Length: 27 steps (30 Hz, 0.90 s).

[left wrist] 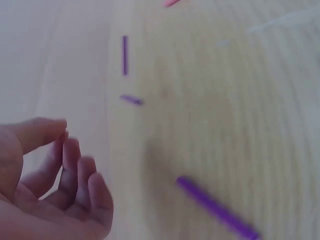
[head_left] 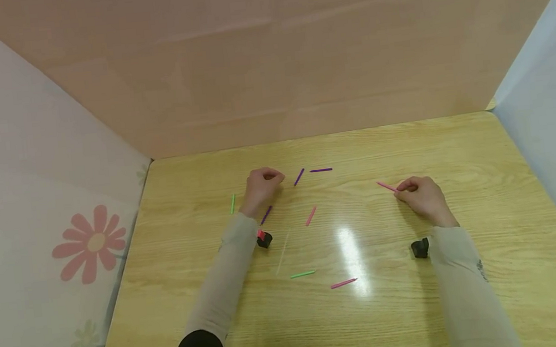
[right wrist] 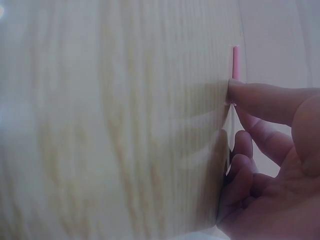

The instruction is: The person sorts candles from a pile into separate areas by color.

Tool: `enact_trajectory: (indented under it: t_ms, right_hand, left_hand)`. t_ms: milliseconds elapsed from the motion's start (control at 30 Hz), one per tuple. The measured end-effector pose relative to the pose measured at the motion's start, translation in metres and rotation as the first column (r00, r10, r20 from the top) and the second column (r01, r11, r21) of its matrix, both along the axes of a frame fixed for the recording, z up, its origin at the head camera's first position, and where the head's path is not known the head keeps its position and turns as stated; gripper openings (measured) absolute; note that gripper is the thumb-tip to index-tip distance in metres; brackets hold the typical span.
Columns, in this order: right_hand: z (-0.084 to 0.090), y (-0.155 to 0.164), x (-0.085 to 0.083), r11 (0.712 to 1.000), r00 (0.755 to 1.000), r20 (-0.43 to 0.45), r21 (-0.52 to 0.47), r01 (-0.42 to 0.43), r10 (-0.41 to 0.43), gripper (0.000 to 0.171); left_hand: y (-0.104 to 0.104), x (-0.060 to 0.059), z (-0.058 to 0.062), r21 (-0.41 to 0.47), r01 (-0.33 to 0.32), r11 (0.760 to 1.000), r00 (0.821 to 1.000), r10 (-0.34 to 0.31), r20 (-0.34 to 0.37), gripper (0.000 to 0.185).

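Slim purple sticks (head_left: 299, 176) lie near the left hand (head_left: 261, 187), its thumb and fingertip meeting. The right hand (head_left: 422, 198) pinches a slim pink stick (head_left: 386, 186), fingers hiding one end.

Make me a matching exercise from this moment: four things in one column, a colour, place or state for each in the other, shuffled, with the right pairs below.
Things
1. Right hand
2. Left hand
3. Large wall flower
4. Lower green stick in the head view

Descriptions
A. Pink petals round a pale centre
B. Lies just left of the lowest pink stick
C. Pinches a pink stick by one end
D. Fingers curled, nothing visible in its grip

Pairs: 1-C, 2-D, 3-A, 4-B
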State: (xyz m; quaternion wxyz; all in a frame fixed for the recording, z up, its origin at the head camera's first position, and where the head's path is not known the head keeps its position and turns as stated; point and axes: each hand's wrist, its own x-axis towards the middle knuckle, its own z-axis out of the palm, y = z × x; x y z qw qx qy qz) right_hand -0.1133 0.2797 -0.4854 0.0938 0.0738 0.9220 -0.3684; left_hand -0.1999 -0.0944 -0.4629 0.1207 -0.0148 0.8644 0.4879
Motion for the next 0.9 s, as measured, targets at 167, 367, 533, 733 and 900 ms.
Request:
enact_trajectory:
  t_ms: [167, 367, 533, 733, 900]
  right_hand:
    - [-0.001, 0.003, 0.0, 1.0, 1.0, -0.011, 0.007, -0.001, 0.001, 0.031]
    - [-0.002, 0.005, 0.0, 1.0, 1.0, -0.03, 0.017, -0.002, 0.003, 0.03]
    - [-0.004, 0.005, 0.0, 1.0, 0.999, -0.038, 0.012, -0.002, 0.002, 0.029]
    - [-0.005, 0.004, 0.0, 1.0, 0.999, -0.047, 0.015, -0.005, 0.005, 0.03]
    - [-0.004, 0.005, 0.0, 1.0, 0.998, -0.059, 0.029, 0.0, 0.002, 0.031]
  left_hand:
    - [-0.008, 0.005, 0.017, 0.076, 0.009, 0.997, 1.0, -0.009, -0.003, 0.021]
    - [-0.012, 0.015, 0.033, 0.174, 0.007, 0.985, 0.999, 0.001, -0.044, 0.022]
    - [-0.021, 0.027, 0.039, 0.13, 0.028, 0.991, 0.996, -0.018, -0.083, 0.023]
    - [-0.038, 0.043, 0.035, 0.02, 0.029, 0.999, 0.993, -0.026, -0.114, 0.021]
    - [-0.049, 0.054, 0.023, -0.066, 0.008, 0.998, 0.993, -0.016, -0.12, 0.019]
